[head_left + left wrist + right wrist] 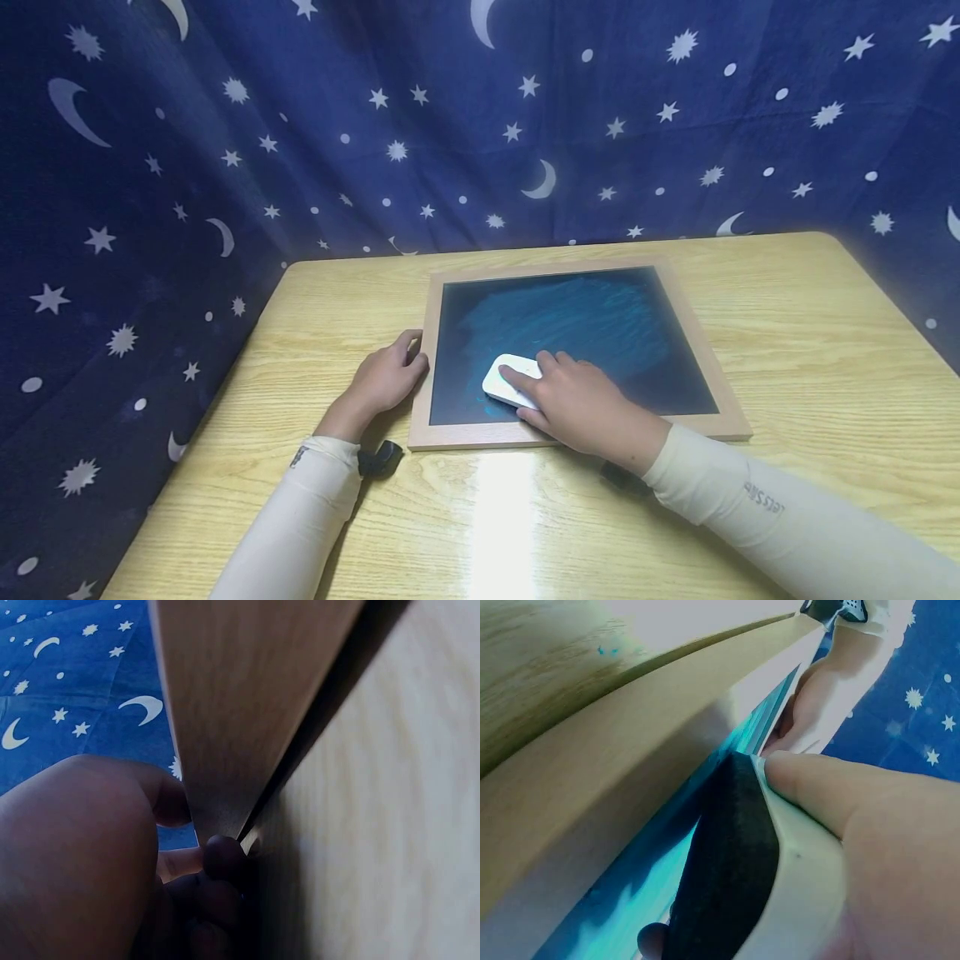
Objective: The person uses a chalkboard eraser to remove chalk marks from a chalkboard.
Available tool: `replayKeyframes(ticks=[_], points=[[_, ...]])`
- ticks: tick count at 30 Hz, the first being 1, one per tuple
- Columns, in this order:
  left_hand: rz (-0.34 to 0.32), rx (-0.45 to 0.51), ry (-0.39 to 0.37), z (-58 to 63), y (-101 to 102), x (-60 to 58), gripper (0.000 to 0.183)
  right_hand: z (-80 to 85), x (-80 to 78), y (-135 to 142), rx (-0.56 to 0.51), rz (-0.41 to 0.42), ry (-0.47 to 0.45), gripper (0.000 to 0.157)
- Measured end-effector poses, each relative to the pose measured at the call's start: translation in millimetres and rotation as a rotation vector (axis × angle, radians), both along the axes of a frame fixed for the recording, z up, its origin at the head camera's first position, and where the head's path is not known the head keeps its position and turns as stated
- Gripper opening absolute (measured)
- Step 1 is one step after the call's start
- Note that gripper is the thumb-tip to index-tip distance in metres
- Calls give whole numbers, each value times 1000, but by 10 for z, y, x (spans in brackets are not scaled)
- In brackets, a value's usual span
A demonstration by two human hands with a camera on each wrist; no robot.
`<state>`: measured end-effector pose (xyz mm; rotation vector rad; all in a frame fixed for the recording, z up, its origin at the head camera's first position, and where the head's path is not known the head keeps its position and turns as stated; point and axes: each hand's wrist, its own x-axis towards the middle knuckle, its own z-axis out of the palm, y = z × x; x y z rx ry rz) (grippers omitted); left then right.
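A framed chalkboard (675,392) lies flat on the table, its dark surface smeared with blue chalk. My right hand (581,404) grips a chalkboard eraser (510,375) with a white top and a dark pad, at the board's lower middle. The index finger lies along the eraser's top. In the right wrist view, the dark pad of the eraser (727,862) faces the blue-smeared surface. At the left edge of the wooden frame, my left hand (386,379) holds the board. In the left wrist view, thumb and curled fingers (225,859) meet the frame's side (240,697).
The wood-grain table (810,350) extends around the board, with a bright glare in front. Dark blue cloth (450,125) with white stars and moons hangs behind and at the sides. A black wrist device (382,458) sits beside the left wrist.
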<state>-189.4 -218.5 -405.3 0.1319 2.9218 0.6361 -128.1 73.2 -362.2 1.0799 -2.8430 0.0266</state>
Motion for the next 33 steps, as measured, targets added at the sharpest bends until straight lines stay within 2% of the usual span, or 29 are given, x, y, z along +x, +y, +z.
replayKeyframes(ticks=[9,21,27,33], points=[[-6,2,3,10,19,1,57,17,-104,203,15,-93,-21,56],[-4,-2,2,8,-11,6,56,51,-268,852,-43,-267,-117,59],[-1,-3,7,-2,-20,-2,56,37,-252,1173,-112,-329,-160,62],[-1,-4,6,-18,-14,3,56,22,-210,1262,-152,-324,-147,63]])
